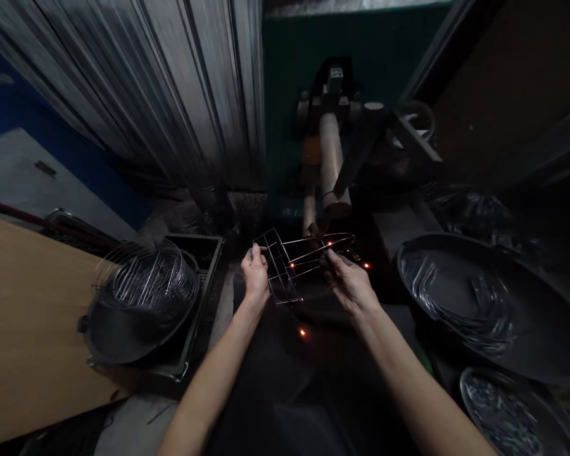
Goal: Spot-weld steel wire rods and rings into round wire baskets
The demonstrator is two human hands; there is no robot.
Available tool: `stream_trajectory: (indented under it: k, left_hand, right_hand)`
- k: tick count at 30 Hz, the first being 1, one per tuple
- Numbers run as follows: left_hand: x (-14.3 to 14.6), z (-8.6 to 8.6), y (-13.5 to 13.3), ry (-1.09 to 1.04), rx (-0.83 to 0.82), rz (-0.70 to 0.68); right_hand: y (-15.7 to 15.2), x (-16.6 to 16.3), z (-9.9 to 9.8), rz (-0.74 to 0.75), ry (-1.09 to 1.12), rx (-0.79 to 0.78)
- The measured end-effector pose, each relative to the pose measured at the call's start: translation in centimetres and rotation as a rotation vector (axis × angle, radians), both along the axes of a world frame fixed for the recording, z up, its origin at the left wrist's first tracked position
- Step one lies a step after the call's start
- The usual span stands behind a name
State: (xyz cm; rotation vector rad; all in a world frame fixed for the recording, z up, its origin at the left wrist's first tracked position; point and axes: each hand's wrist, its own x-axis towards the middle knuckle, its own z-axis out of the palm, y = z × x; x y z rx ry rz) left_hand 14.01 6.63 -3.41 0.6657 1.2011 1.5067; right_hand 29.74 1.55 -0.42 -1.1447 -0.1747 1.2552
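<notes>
Forearms (pixel 218 373) at 5 and 7 o'clock; left hand (pixel 256 275), right hand (pixel 351 285) pinching wire frame (pixel 289 263), sparks (pixel 303 332), welder (pixel 336 161) at 12. Prob mid-weld, next move calls for steady hold.

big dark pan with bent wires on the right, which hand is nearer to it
Right. The right hand, on the wire frame, is left of the pan, apart from it; the left hand is farther left, at the frame's other side.

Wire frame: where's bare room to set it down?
Bare patches: the left pan, nearer you than its wire rings; the large right pan, right of its bent wires. Crowded: between left hand and right hand, where the wire frame and sparks are.
</notes>
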Motion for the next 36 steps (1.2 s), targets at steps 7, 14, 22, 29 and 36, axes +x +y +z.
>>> stream_trajectory:
  k: [7, 14, 22, 29, 36]
  left_hand:
    - [0.0, 0.3, 1.6, -0.011, 0.01, 0.033]
    - [-0.2, 0.7, 1.7, 0.065, 0.063, 0.01]
    - [-2.3, -5.1, -6.7, 0.591, 0.365, -0.254]
    - [-6.1, -5.6, -7.3, 0.539, 0.247, -0.254]
    - [-4.2, -2.8, -2.9, -0.222, -0.394, -0.292]
  right_hand:
    - [-1.1, 1.2, -0.2, -0.028, -0.072, -0.03]
    - [-3.8, -1.2, 2.5, 0.218, -0.799, 0.248]
    - [0.4, -1.2, 2.9, 0.572, -1.406, 0.185]
    - [-2.9, 1.2, -3.2, 0.662, -1.022, 0.167]
    - [-9.1, -0.3, -7.2, 0.562, -1.109, 0.212]
